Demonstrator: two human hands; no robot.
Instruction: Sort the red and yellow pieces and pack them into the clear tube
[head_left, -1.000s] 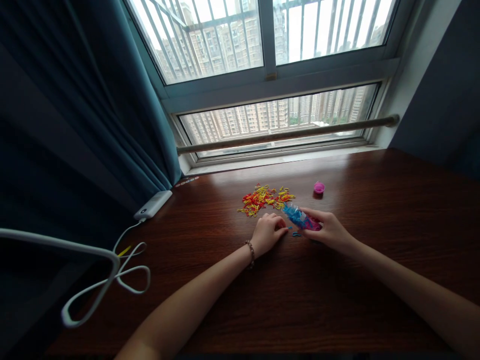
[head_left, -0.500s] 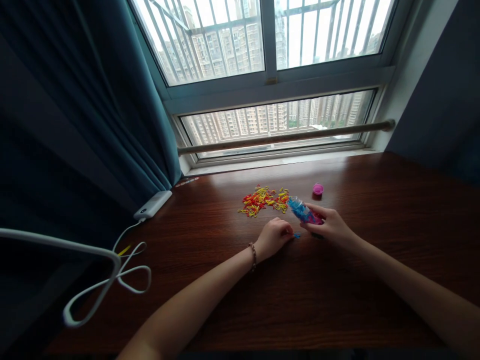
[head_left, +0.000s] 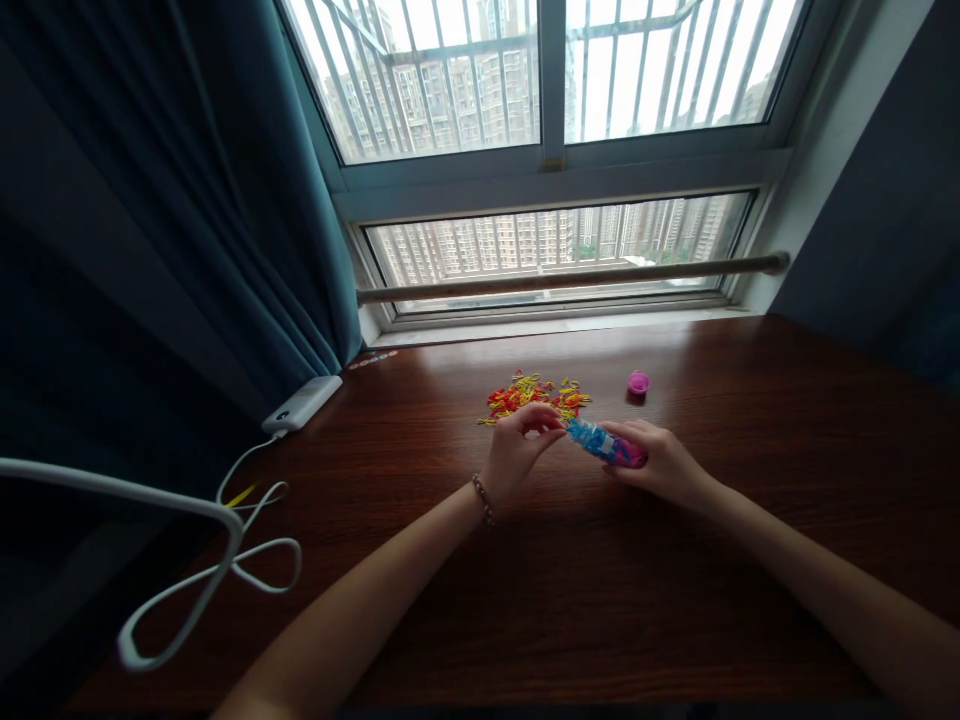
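Observation:
My right hand [head_left: 660, 462] is closed round a clear plastic bottle [head_left: 596, 440] that lies tilted, its mouth toward the left. Blue and pink pieces that look like paper clips fill the bottle. At the mouth, my left hand [head_left: 521, 440] pinches thumb and forefinger together, with a bit of blue paper clip [head_left: 568, 426] showing at the fingertips. Just behind my left hand, a loose pile of red and yellow paper clips [head_left: 529, 388] is spread on the brown wooden table [head_left: 465, 600], partly covered by the fingers.
A small pink cap [head_left: 638, 382] rests beyond my right hand. At the left, a white power strip [head_left: 304, 403] lies by the blue curtain [head_left: 300, 250], its white cable [head_left: 262, 550] looping over the table edge. A barred window [head_left: 555, 240] borders the far side.
My left hand has risen from the tabletop, moving left and away from me to the bottle's mouth. The blue clip on the table no longer shows. The bottle has tipped flatter.

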